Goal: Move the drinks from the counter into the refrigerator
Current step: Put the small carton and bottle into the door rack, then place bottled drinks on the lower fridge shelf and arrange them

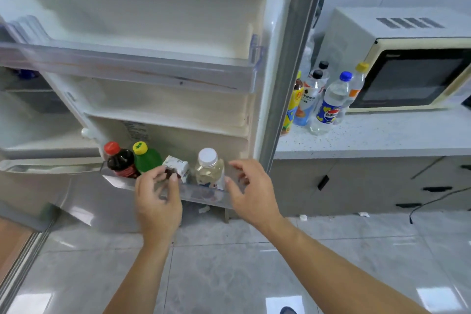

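Left hand point(158, 201) partly hides carton point(177, 164); counter bottles point(328, 99) half-cut by door.

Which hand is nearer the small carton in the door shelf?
Left. The left hand has its fingers at the small carton; the right hand hovers further right, past the white-capped bottle.

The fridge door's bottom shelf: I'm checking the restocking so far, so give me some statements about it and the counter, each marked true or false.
1. The bottom door shelf holds four drinks. True.
2. The white-capped bottle stands left of the red-capped bottle. False: it stands at the right end.
3. Bottles wait on the counter beside the microwave. True.
4. The right hand grips the white-capped bottle. False: it is open beside it.
5. The upper door shelf is full of bottles. False: none show there.
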{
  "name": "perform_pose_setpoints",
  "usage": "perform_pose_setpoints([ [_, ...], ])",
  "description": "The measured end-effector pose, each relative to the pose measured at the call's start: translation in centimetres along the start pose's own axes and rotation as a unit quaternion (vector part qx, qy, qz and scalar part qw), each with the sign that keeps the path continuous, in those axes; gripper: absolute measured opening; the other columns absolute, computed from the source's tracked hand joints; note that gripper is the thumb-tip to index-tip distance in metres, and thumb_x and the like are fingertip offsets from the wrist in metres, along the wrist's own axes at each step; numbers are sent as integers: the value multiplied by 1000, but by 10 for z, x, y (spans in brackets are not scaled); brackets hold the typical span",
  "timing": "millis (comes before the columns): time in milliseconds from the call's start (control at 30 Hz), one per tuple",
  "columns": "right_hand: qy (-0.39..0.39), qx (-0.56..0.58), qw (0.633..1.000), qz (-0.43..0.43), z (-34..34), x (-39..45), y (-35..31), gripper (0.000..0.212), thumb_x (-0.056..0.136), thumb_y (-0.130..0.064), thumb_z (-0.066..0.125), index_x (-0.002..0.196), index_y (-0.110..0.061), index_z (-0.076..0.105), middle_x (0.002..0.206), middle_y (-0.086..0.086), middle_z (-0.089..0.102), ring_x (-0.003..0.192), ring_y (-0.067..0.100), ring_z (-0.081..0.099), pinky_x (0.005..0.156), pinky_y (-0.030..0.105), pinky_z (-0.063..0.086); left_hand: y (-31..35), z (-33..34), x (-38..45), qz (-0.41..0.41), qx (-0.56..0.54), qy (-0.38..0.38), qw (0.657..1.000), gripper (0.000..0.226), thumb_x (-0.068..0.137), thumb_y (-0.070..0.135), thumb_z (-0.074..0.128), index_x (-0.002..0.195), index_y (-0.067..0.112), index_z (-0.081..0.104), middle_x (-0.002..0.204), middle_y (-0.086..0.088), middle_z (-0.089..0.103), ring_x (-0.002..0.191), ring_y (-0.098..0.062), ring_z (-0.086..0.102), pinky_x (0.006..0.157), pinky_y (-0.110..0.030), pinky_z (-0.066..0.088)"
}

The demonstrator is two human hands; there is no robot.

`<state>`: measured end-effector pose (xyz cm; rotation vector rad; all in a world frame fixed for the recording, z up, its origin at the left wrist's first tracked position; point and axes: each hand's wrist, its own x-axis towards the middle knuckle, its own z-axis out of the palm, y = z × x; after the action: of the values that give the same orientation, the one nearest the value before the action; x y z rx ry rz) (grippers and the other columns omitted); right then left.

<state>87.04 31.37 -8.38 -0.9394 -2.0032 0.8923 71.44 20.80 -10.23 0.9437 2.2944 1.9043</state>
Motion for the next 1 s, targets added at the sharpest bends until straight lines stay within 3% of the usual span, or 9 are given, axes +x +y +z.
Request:
perform_pose_setpoints([
  [100, 52, 43, 998, 14, -20, -14, 13, 19, 85, -9, 69, 102, -17, 69, 90, -7, 63, 76, 9, 59, 68, 20, 51, 10, 13, -26, 20, -43, -21, 999, 23, 93, 17, 60, 115, 10, 61, 109, -8, 61, 98, -9, 62, 83, -21, 55],
  [167, 70, 66, 994, 52, -35, -23, 25, 18, 87, -7, 69, 101, -18, 69, 87, -8, 64, 76, 11, 61, 68, 15, 49, 15, 23, -44, 7, -57, -33, 998, 18, 92, 22, 59, 110, 23, 62, 101, -3, 64, 92, -3, 63, 77, -13, 54],
  [267, 89, 111, 982, 121, -59, -35, 44, 20, 89, -5, 67, 95, -24, 69, 79, -10, 64, 70, 6, 58, 65, 12, 46, 17, 42, -69, -22, -63, -63, 996, 21, 90, 26, 62, 97, 45, 65, 91, 3, 70, 78, -17, 69, 68, -23, 58],
  [333, 97, 131, 974, 157, -73, -44, 58, 23, 91, -6, 65, 93, -29, 68, 78, -8, 64, 67, 4, 55, 62, 13, 45, 18, 55, -82, -11, -57, -101, 993, 25, 88, 29, 63, 94, 52, 68, 87, 7, 69, 69, -14, 69, 61, -26, 59],
  [433, 95, 136, 965, 204, -94, -56, 82, 23, 93, -9, 63, 87, -31, 67, 73, -8, 64, 63, 4, 55, 59, 15, 46, 25, 77, -101, -4, -36, -155, 987, 17, 87, 35, 64, 94, 50, 70, 83, 11, 68, 65, -9, 68, 58, -25, 58],
  [500, 97, 154, 953, 241, -107, -63, 100, 23, 94, -8, 62, 82, -28, 67, 64, -7, 60, 59, 7, 52, 56, 22, 46, 31, 93, -112, -3, -21, -178, 984, 11, 87, 41, 66, 90, 51, 69, 77, 12, 67, 62, -6, 66, 58, -17, 53],
  [600, 112, 181, 932, 294, -129, -73, 131, 21, 93, -8, 62, 80, -23, 68, 63, -5, 58, 58, 13, 51, 58, 30, 46, 40, 124, -129, -61, -15, -194, 979, 6, 84, 46, 65, 84, 48, 70, 70, 8, 70, 60, -11, 67, 56, -19, 53],
  [800, 99, 208, 908, 351, -189, -76, 194, 25, 93, -9, 60, 75, -26, 68, 61, -1, 55, 55, 15, 48, 55, 31, 44, 69, 199, -153, -241, -80, -128, 959, 17, 93, 12, 66, 80, 19, 75, 62, -5, 69, 51, -8, 61, 45, -20, 51],
  [1000, 80, 215, 909, 349, -251, -42, 250, 27, 94, -10, 60, 76, -29, 69, 61, -3, 57, 53, 12, 49, 51, 26, 45, 100, 270, -169, -340, -143, -55, 928, 11, 97, 12, 60, 98, 14, 71, 67, -1, 69, 55, -10, 60, 50, -26, 52],
])
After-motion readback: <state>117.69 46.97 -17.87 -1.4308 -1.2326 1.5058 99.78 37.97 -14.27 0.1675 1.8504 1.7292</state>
